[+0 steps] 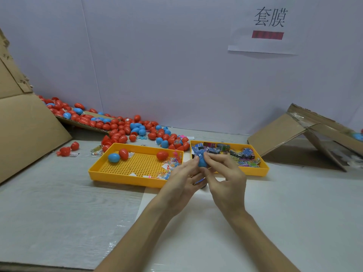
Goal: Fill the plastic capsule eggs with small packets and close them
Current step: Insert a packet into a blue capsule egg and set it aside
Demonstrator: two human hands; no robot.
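Both forearms reach from the near edge across the desk (59, 203) and converge at its middle. The left hand (182, 175) and right hand (227, 179) meet just near of the gap between the two trays. The fingers of both hands are curled around one blue capsule egg (202, 163), held clear of the desk. The right thumb and forefinger pinch its upper part and the left fingertips grip its left side. A small printed packet (200, 153) shows at the top of the egg; whether the egg is fully closed cannot be told. The left yellow tray (125, 178) has a perforated floor and carries three eggs (123, 154) and loose colourful packets (170, 165). The right yellow tray (253, 170) carries blue-printed packets (241, 154). A pile of red and blue eggs (125, 128) lies at the far left
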